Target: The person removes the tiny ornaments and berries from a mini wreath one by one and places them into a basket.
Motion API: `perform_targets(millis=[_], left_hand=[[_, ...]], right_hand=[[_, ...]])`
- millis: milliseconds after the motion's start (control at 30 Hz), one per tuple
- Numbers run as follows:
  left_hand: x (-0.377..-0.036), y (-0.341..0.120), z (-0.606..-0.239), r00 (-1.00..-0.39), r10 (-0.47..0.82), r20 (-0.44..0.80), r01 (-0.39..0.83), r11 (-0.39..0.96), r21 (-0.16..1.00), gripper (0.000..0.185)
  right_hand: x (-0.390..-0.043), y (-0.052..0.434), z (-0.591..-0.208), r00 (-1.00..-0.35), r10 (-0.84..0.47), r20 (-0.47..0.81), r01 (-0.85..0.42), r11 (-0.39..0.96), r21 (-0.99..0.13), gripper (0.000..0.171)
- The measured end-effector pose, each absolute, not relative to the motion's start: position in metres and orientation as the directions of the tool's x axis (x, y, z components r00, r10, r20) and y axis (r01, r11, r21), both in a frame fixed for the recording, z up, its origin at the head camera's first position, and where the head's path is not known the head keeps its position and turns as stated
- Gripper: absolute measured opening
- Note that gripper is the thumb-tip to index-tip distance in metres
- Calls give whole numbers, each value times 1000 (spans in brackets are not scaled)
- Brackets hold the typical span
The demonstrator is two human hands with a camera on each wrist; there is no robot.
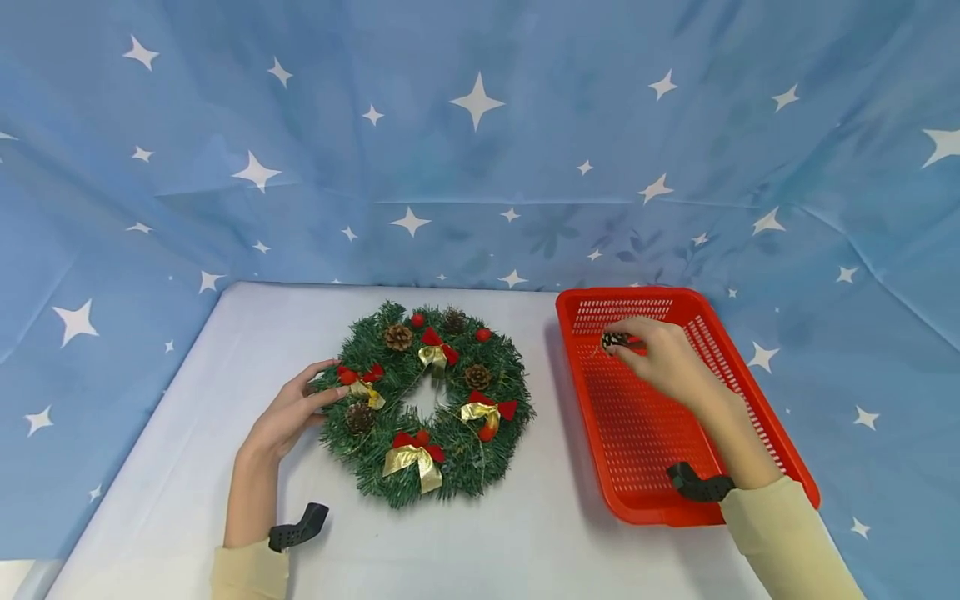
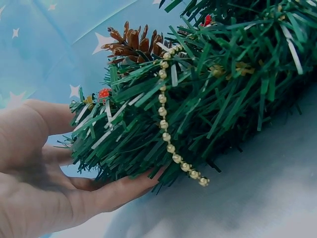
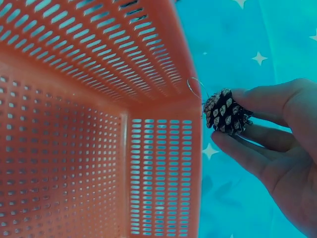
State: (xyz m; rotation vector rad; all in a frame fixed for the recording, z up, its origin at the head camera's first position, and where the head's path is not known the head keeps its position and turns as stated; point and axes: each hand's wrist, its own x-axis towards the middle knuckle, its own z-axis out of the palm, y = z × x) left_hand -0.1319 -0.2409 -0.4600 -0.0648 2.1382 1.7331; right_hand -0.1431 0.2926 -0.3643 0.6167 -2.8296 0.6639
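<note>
A green Christmas wreath (image 1: pixel 486 467) lies on the white table, trimmed with pine cones, red berries and gold-and-red bows. My left hand (image 1: pixel 288 412) grips its left edge, with thumb and fingers around the branches. From the wreath, a string of gold beads (image 2: pixel 166 136) hangs down in the left wrist view. Over the red basket (image 1: pixel 585 408), my right hand (image 1: pixel 667 358) pinches a small dark pine cone (image 3: pixel 225 113) with pale-tipped scales. A thin wire loop (image 3: pixel 195 84) sticks out from the cone's end.
The perforated basket stands at the table's right side, with a gap of white tabletop (image 1: pixel 551 475) between it and the wreath. A blue cloth with white stars (image 1: pixel 480 167) hangs behind and around the table. Black wrist devices (image 1: pixel 300 527) sit on both forearms.
</note>
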Motion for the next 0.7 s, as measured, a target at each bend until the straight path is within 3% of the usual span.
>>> perform_targets(millis=[700], left_hand=[[-131, -240, -460, -920, 209, -331, -278, 248, 928, 78]], right_hand=[[-168, 303, -384, -951, -308, 27, -278, 817, -506, 27]])
